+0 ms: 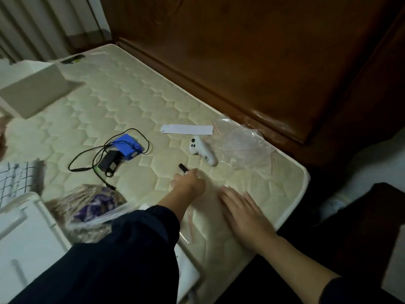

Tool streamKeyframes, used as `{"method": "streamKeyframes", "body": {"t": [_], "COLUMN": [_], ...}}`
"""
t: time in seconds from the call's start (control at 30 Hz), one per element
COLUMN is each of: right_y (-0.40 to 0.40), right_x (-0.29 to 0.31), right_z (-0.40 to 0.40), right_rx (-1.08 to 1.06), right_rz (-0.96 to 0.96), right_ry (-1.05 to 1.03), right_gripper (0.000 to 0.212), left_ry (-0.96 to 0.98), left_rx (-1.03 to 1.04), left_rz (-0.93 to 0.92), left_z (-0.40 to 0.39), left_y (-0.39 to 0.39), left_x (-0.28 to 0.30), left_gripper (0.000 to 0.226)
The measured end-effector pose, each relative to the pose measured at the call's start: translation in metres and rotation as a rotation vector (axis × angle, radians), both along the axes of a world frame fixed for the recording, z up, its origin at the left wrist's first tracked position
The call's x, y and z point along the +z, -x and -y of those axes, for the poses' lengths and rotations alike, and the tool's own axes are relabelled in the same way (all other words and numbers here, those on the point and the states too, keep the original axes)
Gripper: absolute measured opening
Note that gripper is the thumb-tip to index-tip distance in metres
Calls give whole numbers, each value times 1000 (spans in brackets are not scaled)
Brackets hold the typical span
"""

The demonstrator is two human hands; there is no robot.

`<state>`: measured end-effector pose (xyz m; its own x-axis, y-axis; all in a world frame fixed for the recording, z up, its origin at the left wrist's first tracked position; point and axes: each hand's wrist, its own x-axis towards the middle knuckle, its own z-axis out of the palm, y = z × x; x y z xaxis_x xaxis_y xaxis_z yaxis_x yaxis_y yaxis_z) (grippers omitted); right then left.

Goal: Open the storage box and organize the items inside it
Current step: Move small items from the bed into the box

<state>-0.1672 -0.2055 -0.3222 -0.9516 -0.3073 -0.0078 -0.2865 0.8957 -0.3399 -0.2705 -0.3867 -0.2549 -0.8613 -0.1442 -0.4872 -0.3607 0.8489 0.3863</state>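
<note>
My left hand [189, 182] reaches across the quilted mattress [122, 106] and its fingers curl round a small black stick-shaped item [183, 167]. My right hand [241, 213] lies flat, fingers straight, on the mattress near its front right corner. A white handheld controller [202, 151] lies just beyond my left hand. Left of it sit a blue box [128, 147] and a black adapter [109, 162] with a looped black cable. The white storage box [24, 233] is at the lower left, partly cut off by the frame.
A white paper strip [187, 129] and a clear plastic bag [245, 145] lie near the wooden headboard [252, 62]. A plastic bag with purple contents [94, 207] rests beside the storage box. A white open carton [35, 86] stands at the far left, checked cloth [15, 181] below it.
</note>
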Motion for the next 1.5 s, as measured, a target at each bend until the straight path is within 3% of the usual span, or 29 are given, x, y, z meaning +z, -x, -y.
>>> {"method": "streamKeyframes", "body": {"t": [0.13, 0.3, 0.37, 0.47, 0.57, 0.67, 0.8, 0.97, 1.2, 1.3, 1.43, 1.5], "right_y": [-3, -2, -4, -10, -22, -36, -51, -83, -177, -231, -299, -331], "right_x": [-6, -8, -5, 5, 25, 55, 112, 189, 266, 287, 303, 307], "right_z": [7, -2, -2, -1, 0, 3, -1, -28, -127, -171, -216, -234], "right_rx": [-80, -143, -250, -382, -473, -602, -771, -798, -921, -999, -1130, -1192], "right_rz": [-93, -228, -220, -160, -65, -39, -13, -73, -363, -412, -433, -423], "right_ry": [49, 335, 442, 564, 697, 818, 1034, 1284, 1185, 1073, 1027, 1000], "right_gripper": [55, 27, 16, 23, 23, 24, 8, 12, 24, 14, 21, 28], "left_ry": [96, 29, 8, 23, -15, -186, -616, -1032, -1165, -1219, -1197, -1159], "left_rx": [-24, 13, -9, -68, 1, 55, 86, 140, -26, -69, -299, -460], "left_rz": [-76, -83, -101, -104, -77, -83, -127, -124, 24, 73, 156, 213], "left_z": [-1, -4, -7, -8, -11, -21, -43, -77, -167, -223, -289, -312], "left_y": [11, 0, -8, -18, -30, -44, -71, -118, -193, -233, -286, -307], "left_x": [-10, -11, -9, -1, 19, 46, 91, 152, 204, 221, 226, 223], "left_gripper": [40, 32, 32, 35, 41, 48, 16, 14, 20, 27, 30, 16]}}
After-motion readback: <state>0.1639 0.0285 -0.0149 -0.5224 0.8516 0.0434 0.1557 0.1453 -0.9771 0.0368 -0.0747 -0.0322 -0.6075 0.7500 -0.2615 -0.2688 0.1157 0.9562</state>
